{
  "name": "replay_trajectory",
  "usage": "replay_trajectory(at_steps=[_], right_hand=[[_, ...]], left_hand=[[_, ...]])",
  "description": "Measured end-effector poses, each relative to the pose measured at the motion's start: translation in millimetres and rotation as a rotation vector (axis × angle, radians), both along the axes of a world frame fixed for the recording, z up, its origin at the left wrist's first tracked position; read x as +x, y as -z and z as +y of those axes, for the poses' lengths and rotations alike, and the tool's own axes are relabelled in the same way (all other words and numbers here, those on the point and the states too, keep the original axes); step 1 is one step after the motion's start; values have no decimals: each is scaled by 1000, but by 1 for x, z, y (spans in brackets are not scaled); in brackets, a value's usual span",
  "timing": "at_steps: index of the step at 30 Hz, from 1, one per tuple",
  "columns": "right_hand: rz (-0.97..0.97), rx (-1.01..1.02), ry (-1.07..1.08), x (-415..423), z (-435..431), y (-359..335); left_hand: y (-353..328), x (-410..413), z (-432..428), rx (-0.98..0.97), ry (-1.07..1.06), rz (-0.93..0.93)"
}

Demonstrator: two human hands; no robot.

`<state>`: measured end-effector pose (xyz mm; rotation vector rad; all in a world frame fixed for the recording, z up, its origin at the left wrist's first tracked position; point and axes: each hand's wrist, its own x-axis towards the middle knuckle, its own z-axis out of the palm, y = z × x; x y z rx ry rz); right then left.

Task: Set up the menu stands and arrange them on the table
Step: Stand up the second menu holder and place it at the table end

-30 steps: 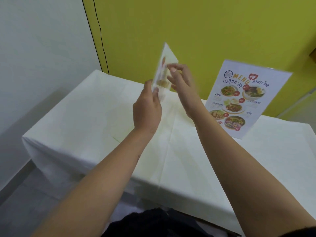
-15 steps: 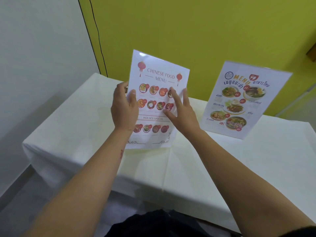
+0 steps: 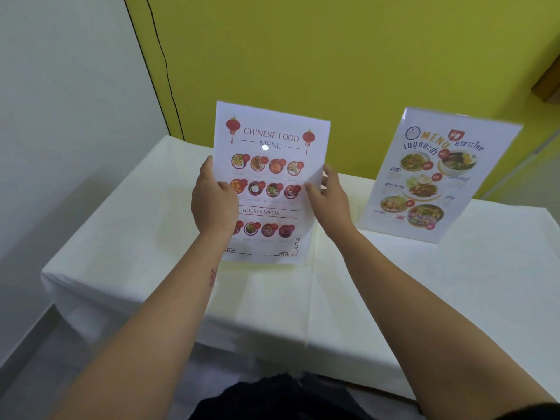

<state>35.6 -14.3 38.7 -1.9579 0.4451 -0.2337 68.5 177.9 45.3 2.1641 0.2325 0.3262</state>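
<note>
So the left hand (image 3: 213,204) and right hand (image 3: 331,201) are each clamped on a side edge of the Chinese food menu stand (image 3: 269,183), its base at or just above the white table (image 3: 424,298). Looks nearly placed. The Thai menu stand (image 3: 436,177) over right is already standing, so I'd say almost done.

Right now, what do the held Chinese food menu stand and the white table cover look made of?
Chinese food menu stand: printed white paper, seemingly in a clear glossy sleeve, probably acrylic; a bright glare spot sits near the title. The left hand and right hand grip its side edges.
White table cover: matte, likely thin fabric or paper; straight fold creases show and its edges drape over the table.
</note>
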Motion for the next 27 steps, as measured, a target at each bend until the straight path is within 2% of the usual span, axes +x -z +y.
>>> replay_trajectory(at_steps=[8, 10, 14, 17, 19, 27], right_hand=[[20, 176, 99, 10, 6, -3], [-11, 188, 129, 10, 3, -6], [-58, 205, 192, 14, -16, -16], [-104, 225, 184, 20, -32, -20], [-126, 227, 163, 24, -38, -23], [-94, 217, 139, 41, -66, -28]], left_hand=[[-6, 27, 17, -73, 167, 95], [-11, 32, 14, -162, 216, 122], [-10, 50, 4, -340, 446, 191], [-8, 66, -5, -533, 553, 276], [-5, 75, -11, -588, 620, 296], [-4, 98, -45, -603, 703, 295]])
